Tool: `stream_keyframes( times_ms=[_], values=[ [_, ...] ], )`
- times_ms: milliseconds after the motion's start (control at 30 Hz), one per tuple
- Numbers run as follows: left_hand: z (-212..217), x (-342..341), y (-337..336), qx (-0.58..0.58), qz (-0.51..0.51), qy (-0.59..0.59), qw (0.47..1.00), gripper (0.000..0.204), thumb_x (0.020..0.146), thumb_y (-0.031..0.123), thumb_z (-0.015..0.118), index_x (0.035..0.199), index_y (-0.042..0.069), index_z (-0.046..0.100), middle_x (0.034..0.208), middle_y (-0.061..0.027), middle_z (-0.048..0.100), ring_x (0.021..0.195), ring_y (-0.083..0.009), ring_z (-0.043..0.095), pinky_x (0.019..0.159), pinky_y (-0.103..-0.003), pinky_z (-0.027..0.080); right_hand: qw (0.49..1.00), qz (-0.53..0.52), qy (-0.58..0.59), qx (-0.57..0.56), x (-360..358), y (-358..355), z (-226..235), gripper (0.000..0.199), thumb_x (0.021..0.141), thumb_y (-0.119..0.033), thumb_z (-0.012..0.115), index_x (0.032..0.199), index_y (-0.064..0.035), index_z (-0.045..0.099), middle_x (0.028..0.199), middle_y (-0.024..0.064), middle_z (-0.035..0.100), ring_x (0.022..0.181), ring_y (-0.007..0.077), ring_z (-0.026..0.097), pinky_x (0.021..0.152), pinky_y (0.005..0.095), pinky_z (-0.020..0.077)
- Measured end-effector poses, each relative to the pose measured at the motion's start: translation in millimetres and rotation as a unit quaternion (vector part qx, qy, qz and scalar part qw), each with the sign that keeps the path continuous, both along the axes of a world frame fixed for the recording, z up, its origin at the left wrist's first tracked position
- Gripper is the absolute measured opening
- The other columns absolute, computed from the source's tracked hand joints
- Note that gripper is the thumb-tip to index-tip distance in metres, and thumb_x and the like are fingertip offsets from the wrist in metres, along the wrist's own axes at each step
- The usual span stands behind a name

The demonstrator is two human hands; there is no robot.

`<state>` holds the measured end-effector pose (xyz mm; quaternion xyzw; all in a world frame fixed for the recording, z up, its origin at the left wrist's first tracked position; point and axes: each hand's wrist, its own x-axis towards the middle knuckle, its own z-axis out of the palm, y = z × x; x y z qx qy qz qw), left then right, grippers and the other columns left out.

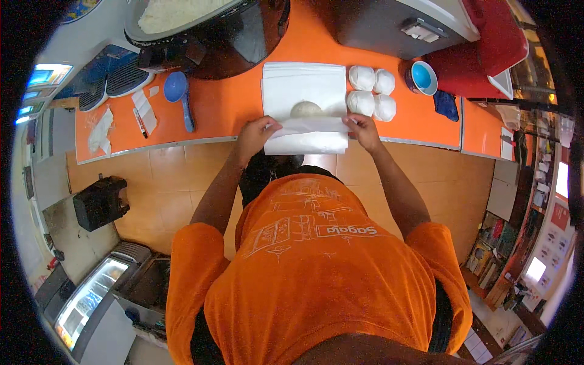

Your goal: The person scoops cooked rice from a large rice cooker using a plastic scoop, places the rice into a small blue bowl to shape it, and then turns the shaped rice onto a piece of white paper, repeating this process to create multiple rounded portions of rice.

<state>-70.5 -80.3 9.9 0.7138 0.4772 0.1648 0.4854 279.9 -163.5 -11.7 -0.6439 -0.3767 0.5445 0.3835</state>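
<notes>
A stack of white paper sheets (304, 80) lies on the orange counter in front of me, its near part hanging over the edge. On it sits a rounded mound of what looks like white rice (306, 109). My left hand (255, 137) pinches the left end of the top sheet (311, 126). At the other end of that sheet, my right hand (364, 130) has its fingers closed on the paper. Between both hands the sheet's near edge is raised and partly covers the mound. Several round white wrapped bundles (362, 100) sit together just right of the stack.
A large dark pot (243, 45) with white rice (176, 13) stands at the back left. Left of the paper lie a blue scoop (176, 88), a marker (140, 123) and paper scraps (101, 132). A blue-lined bowl (423, 78) and dark cloth (446, 106) are at the right.
</notes>
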Motion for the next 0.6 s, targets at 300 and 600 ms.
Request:
stream_keyframes(
  times_ms=[300,600],
  values=[
    [-16,-19,-5,-0.024,-0.049,-0.045,0.997,0.026,0.092,0.027,0.065,0.092,0.002,0.065,0.077,-0.0117,0.066,0.069,-0.0210,0.062,0.067,-0.034,0.048,0.972,0.139,-0.145,0.118,-4,-39,15,0.021,0.096,-0.018,0.062,0.099,0.0013,0.070,0.089,0.0040,0.069,0.081,0.0111,0.061,0.075,0.0290,0.0512],
    [-20,-3,30,-0.104,0.008,0.026,0.994,0.033,0.093,0.030,0.066,0.092,-0.003,0.065,0.075,-0.0094,0.066,0.069,-0.0156,0.060,0.067,-0.030,0.049,0.998,0.040,-0.046,-0.005,3,14,-8,0.023,0.099,-0.021,0.056,0.096,-0.0008,0.067,0.085,-0.0026,0.063,0.080,0.0055,0.054,0.075,0.0226,0.0462]
  ],
)
